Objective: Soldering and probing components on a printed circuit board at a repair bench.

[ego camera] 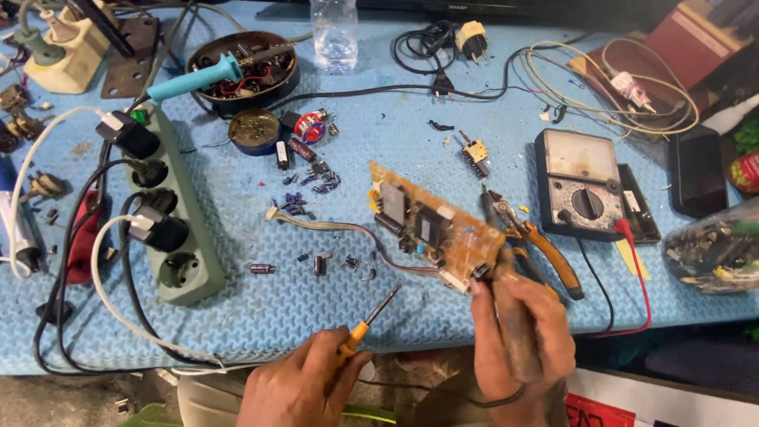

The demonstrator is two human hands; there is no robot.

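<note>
My left hand (296,383) grips a small screwdriver (370,320) with a yellow handle, its dark tip pointing up and to the right above the blue mat. My right hand (522,340) holds a brown circuit board (433,224) by its near corner, lifting it tilted over the mat. The board carries black chips and other parts on its top side. A thin bundle of wires (332,225) runs from the board to a small white connector on the left. The screwdriver tip is a short way left of the board and not touching it.
A green power strip (170,209) with plugs lies at left. Orange-handled pliers (538,241) and an analog multimeter (583,183) sit right of the board. A teal-handled soldering iron (198,79) rests on a round tray. Small loose components (312,186) scatter mid-mat. A plastic bottle (334,35) stands behind.
</note>
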